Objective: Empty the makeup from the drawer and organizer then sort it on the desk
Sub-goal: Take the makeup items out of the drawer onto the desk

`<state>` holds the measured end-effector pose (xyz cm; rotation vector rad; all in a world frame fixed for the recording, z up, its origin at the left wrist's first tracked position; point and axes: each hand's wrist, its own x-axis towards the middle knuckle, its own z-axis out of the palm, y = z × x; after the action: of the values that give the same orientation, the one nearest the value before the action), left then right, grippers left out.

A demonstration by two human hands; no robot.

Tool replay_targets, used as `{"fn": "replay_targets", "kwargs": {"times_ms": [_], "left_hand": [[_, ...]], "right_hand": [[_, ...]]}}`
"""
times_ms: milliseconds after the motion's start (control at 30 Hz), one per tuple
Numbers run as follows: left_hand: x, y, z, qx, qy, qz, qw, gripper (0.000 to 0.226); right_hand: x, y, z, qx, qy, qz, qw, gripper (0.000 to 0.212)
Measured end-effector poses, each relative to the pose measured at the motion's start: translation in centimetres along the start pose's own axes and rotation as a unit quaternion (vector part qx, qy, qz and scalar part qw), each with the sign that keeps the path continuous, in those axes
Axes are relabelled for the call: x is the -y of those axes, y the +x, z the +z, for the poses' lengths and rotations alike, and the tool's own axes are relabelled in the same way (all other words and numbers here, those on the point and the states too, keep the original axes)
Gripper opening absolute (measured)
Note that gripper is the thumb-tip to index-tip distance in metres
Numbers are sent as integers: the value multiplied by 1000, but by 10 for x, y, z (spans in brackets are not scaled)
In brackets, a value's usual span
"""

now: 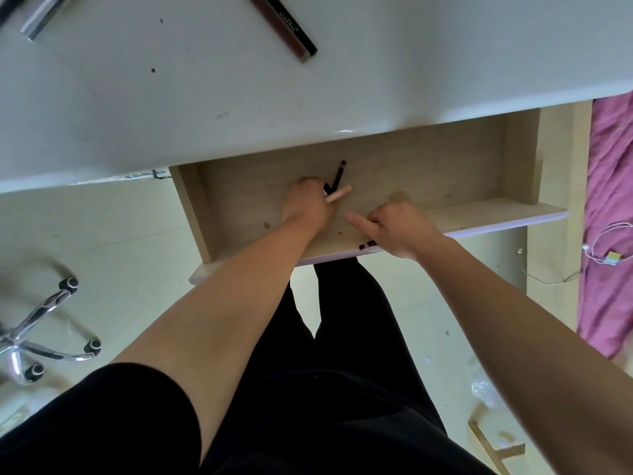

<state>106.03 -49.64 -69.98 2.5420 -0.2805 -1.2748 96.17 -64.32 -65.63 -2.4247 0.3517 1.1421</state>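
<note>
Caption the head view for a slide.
Left hand grips makeup pencils in the open drawer; right hand points beside it.

Desk: white glossy top with a few dark specks, filling the upper half of the frame
On desk: dark slim pencil box with white lettering at upper centre, lying diagonally; silver tube at upper left, well apart from it
Drawer: light wood, pulled open below the desk edge, centre of the frame
In drawer: small black item against the front lip, partly hidden
Floor: pale tiles
On floor: chrome chair base with black castors at lower left; wood strips at lower right
</note>
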Motion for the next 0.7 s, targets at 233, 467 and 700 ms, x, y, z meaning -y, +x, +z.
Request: {"fn": "replay_targets", "kwargs": {"times_ms": [233,467,700], "left_hand": [[30,-17,-23,-48,51,64,996,43],[59,-71,-90,-186,59,207,959,36],[60,-71,-210,-410,-4,225,884,31]], "right_hand": [[11,-5,-19,10,-29,-29,999,63],[52,-9,-47,-181,138,-38,973,84],[120,4,-123,-388,280,-87,874,56]]}}
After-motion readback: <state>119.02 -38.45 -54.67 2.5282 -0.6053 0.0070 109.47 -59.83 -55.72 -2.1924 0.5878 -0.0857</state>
